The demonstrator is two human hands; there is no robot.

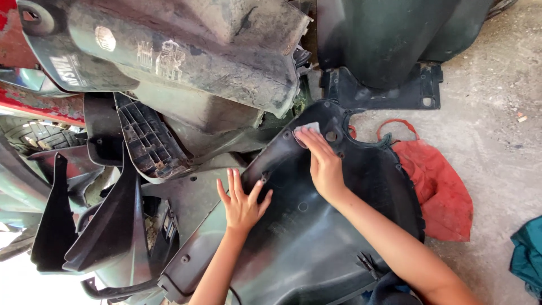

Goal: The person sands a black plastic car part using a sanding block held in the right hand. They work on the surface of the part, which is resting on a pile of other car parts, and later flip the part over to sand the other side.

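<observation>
A large black plastic fairing panel (pixel 316 237) lies tilted in front of me, inner side up. My left hand (pixel 241 204) rests flat on its left edge with the fingers spread. My right hand (pixel 323 162) reaches up the panel and presses a small pale pad (pixel 308 127) against its upper part with the fingertips. Beside that spot are round mounting holes (pixel 331 136).
More dirty black scooter body panels (pixel 192 51) are stacked above and to the left, over a ribbed part (pixel 148 141). A tyre (pixel 34 135) shows at far left. A red cloth bag (pixel 437 189) and a teal cloth (pixel 528 254) lie on the concrete floor (pixel 497 113).
</observation>
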